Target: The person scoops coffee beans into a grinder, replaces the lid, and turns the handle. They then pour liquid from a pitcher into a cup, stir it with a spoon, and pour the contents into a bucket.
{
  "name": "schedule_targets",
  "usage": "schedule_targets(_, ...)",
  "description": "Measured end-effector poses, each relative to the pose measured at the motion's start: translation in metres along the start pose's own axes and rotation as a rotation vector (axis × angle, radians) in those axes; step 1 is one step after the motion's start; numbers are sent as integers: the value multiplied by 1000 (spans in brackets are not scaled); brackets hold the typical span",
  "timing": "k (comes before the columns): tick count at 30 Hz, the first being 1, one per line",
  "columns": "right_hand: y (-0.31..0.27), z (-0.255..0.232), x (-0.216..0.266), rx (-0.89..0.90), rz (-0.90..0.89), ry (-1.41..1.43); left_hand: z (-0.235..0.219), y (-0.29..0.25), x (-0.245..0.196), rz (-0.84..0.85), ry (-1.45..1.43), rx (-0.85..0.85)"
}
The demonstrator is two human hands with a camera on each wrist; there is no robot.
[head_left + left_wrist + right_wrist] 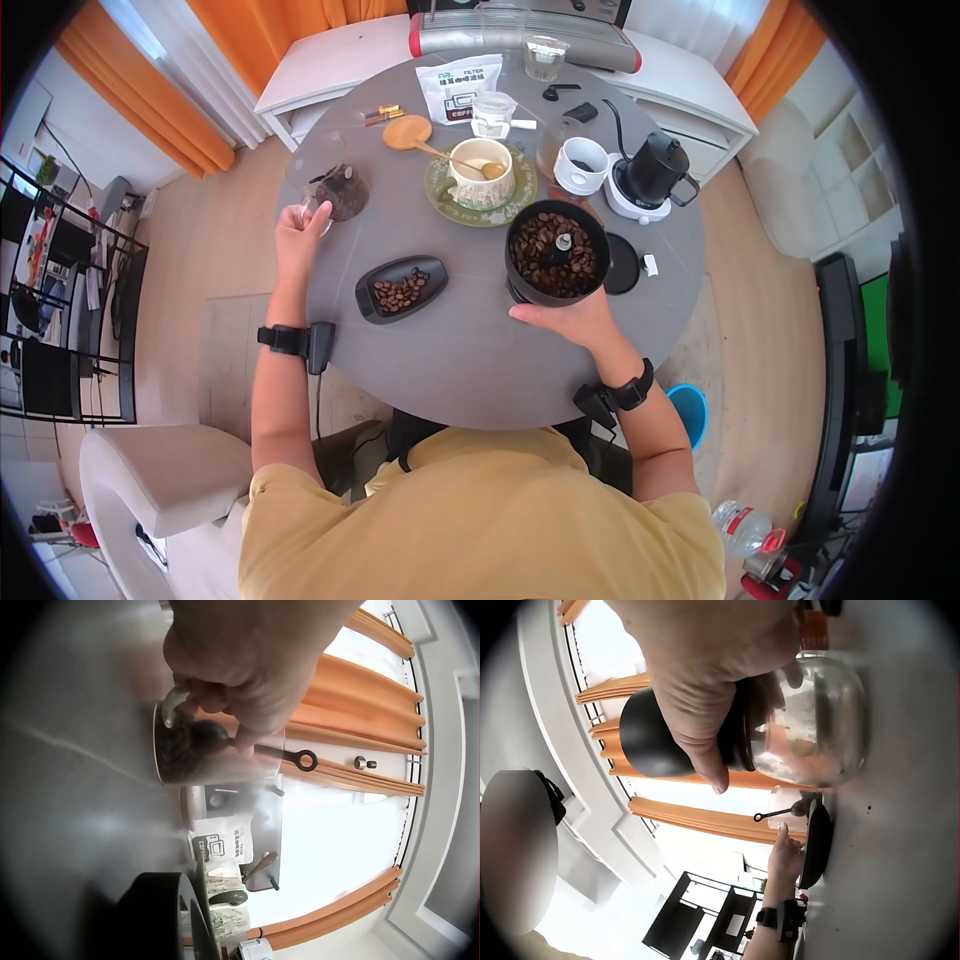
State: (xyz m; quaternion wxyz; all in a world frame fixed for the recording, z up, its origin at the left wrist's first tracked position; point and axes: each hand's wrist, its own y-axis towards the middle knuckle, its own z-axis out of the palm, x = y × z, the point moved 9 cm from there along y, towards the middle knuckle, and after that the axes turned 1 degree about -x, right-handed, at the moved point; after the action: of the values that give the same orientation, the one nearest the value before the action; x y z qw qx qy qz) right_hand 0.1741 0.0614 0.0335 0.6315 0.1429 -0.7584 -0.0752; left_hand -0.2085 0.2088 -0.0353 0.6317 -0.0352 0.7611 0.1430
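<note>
from here i see the left grip [303, 228] holding the handle of a glass jug [346, 198], just beyond it; the right grip [572, 320] clasps the grinder [656, 736], tray [433, 289] between both.

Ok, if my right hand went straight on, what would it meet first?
Probably the green patterned plate under the cream cup, met by the manual coffee grinder your right hand holds; depth is unclear.

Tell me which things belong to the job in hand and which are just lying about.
Likely in the job:
black coffee grinder, in the right hand
glass jug with black scoop, held by the left hand
tray of coffee beans
gooseneck kettle, perhaps for later

Probably lying about:
blue bucket
plastic bottle
</note>
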Motion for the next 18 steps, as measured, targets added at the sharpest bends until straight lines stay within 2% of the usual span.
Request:
schedule_targets(2,1,-2,-4,-32,-4,11,-28,-22,-23,235,301,-409)
schedule_targets(3,0,-3,-5,-37,-24,11,-31,-32,-23,234,302,-410)
schedule_targets(5,1,-3,-6,-42,-43,12,-39,-65,-52,408,434,-467)
schedule_targets(6,0,-4,-6,-56,-51,13,-40,-80,-66,405,438,-467)
schedule_targets(8,-1,-4,-7,-64,-53,16,3,-99,-78,280,474,37)
schedule_targets(9,-2,-4,-10,-57,-38,17,5,-108,-85,274,477,35)
schedule_targets(11,-3,-3,-12,-49,-23,21,49,-135,-95,465,672,433)
schedule_targets(15,-1,-5,-6,-67,-59,11,66,-141,-90,425,633,493)
schedule_targets(18,-1,-6,0,-57,-107,11,74,-139,-86,407,662,473)
